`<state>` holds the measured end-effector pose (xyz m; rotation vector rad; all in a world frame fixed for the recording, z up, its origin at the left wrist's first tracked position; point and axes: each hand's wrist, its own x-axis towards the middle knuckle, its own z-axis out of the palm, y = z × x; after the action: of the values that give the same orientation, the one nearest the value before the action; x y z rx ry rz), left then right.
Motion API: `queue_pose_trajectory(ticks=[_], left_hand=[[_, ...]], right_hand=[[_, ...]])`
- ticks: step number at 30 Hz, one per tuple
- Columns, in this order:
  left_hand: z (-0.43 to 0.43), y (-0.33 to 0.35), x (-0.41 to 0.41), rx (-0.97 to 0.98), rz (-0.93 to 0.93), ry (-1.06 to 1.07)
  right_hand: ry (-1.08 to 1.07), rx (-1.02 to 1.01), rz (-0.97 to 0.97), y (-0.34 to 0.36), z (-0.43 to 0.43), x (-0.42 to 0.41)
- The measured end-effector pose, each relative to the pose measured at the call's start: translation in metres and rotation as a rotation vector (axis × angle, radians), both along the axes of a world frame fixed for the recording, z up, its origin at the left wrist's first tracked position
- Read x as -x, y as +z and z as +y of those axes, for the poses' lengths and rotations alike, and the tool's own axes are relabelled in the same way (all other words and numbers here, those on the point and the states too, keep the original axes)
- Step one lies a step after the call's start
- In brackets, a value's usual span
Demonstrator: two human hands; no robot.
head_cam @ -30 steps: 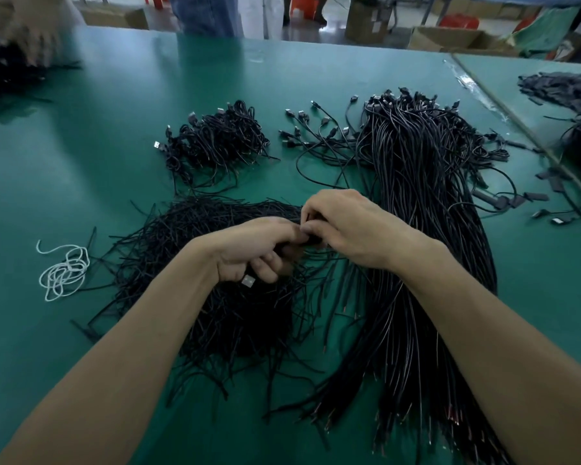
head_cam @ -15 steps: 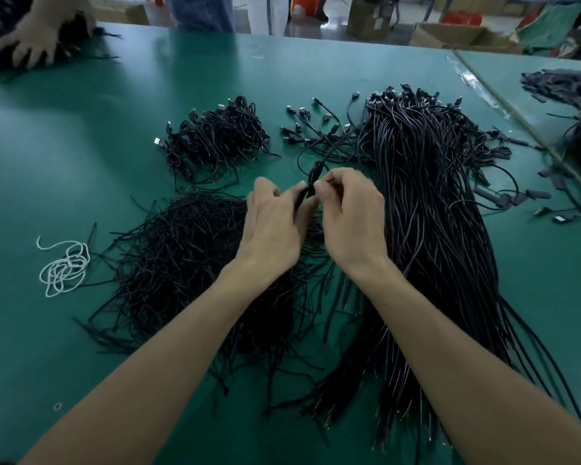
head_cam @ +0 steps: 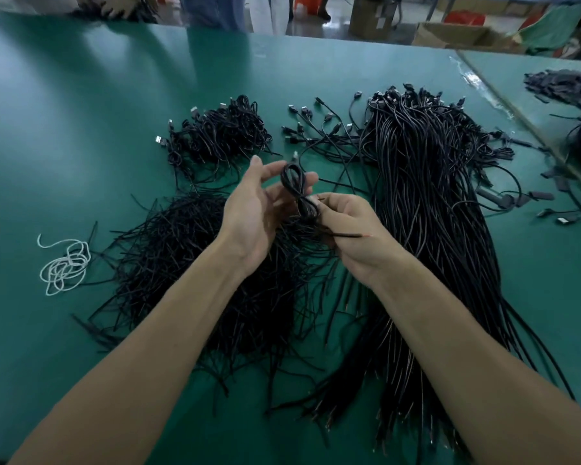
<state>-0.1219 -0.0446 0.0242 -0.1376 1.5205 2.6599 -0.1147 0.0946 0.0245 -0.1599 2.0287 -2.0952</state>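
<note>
In hand: thin black cable wound into a small looped coil (head_cam: 294,182), up in the air over the green table top (head_cam: 64,135), between both hands, above the far edge of the heap of short black wire ties (head_cam: 188,260). Right hand (head_cam: 359,260): thumb and fingers clenched on the coil's narrow lower part, grasping it. Stripped cable end with reddish tip (head_cam: 348,234) poking out rightward across that hand. Left hand (head_cam: 252,216): released, palm turned toward the coil, fingers (head_cam: 312,179) roughly straight behind the top loop, thumb up and clear. Touching the loop or just behind it: cannot tell. Right of the hands: long thick bundle of straight black cables (head_cam: 426,203), plugs at the far end, bare ends toward the near edge. Far side, centre: a few loose black cables with USB plugs (head_cam: 316,129), fanned out beside that bundle. Left of those: small pile of coiled black USB cables (head_cam: 222,135), apart from the hands. Far left: tangle of white cord (head_cam: 64,265), near the tie heap, well apart from the hands. Right edge: second green table (head_cam: 517,68) carrying more dark cables (head_cam: 564,85). Background: brown cardboard box (head_cam: 450,35) beyond the table, another person's hand (head_cam: 114,8) at the top left.
</note>
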Motion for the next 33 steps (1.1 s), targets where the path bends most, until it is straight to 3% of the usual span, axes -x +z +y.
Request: queue_pose_trajectory(ticks=[6, 10, 13, 19, 21, 26, 28, 30, 33], left_hand=[[-0.003, -0.006, -0.006, 0.132, 0.167, -0.054], [-0.002, -0.013, -0.012, 0.451, 0.343, -0.065], [-0.003, -0.016, -0.013, 0.708, 0.393, 0.023], [0.005, -0.018, -0.01, 1.109, 0.454, -0.029], [0.008, -0.014, -0.011, 1.043, 0.33, -0.089], [0.015, 0.003, -0.007, 0.348, -0.03, -0.199], [0.008, 0.005, -0.004, 0.201, -0.099, -0.268], [0.002, 0.004, 0.0, 0.242, -0.1, -0.348], [0.0, -0.001, 0.003, 0.395, -0.009, -0.305]], right_hand=[[0.044, -0.441, 0.106, 0.012, 0.012, 0.01], [-0.05, -0.678, 0.314, 0.014, 0.017, 0.017], [-0.145, -0.608, 0.306, 0.011, 0.022, 0.022], [-0.293, -0.558, 0.403, 0.006, 0.02, 0.02], [-0.332, -0.498, 0.435, 0.005, 0.015, 0.018], [-0.242, -0.349, 0.438, -0.003, 0.007, 0.011], [-0.135, -0.328, 0.43, -0.005, 0.008, 0.009], [-0.031, -0.364, 0.427, -0.006, 0.009, 0.008], [0.041, -0.328, 0.359, -0.005, 0.009, 0.007]])
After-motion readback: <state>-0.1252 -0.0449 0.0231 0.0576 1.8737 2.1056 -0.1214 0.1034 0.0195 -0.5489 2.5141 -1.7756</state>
